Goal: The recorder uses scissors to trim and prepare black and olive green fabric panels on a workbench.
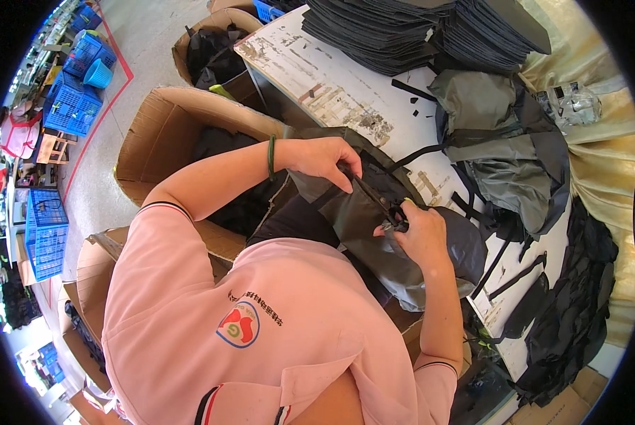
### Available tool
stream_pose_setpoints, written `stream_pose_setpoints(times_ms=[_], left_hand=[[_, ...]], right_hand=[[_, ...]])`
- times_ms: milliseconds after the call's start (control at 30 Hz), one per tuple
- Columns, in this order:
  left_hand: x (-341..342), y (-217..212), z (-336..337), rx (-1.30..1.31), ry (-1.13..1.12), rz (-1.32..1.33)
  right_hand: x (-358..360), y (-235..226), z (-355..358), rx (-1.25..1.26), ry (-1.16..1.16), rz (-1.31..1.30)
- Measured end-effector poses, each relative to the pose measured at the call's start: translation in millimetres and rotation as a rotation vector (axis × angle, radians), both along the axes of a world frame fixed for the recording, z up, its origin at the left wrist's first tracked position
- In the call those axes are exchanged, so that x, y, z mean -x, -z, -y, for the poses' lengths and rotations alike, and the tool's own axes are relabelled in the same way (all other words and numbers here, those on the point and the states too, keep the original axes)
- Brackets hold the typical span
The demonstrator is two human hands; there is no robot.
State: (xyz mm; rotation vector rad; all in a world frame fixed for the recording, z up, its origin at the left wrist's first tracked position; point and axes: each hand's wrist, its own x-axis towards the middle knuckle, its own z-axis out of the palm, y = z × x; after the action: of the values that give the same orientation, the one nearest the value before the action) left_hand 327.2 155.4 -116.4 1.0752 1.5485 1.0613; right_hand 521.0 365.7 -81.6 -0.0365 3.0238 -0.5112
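Pink polo shirt (pixel 317 312) is filling 6 o'clock, closest to the lens. L to R: blue plastic crate (pixel 73 110) is sitting at 10; open cardboard box (pixel 151 131) is holding black fabric, also 10. Left hand (pixel 326 161) is pinching the edge of a grey-black fabric bag (pixel 367 227), thumb and fingertips closed. Bag is sitting at 3. Right hand (pixel 422 232) is gripping its bunched edge, fingers curled tight. Worn white table (pixel 289 53) is carrying stacked black sheets (pixel 424 35) at 1, second grey-black bag (pixel 502 149) at 2.
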Motion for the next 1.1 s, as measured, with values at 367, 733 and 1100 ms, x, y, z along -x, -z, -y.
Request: stream_pose_setpoints(times_ms=[367,733,1100], left_hand=[[-2,-1,-2,0.003,0.006,-0.029],[-3,-4,-6,0.013,0.020,-0.047],[-4,-2,-8,0.022,0.020,0.022]], right_hand=[[6,-4,7,0.013,-0.014,-0.028],[4,-7,8,0.077,0.047,0.009],[1,-1,3,-0.006,0.012,0.044]])
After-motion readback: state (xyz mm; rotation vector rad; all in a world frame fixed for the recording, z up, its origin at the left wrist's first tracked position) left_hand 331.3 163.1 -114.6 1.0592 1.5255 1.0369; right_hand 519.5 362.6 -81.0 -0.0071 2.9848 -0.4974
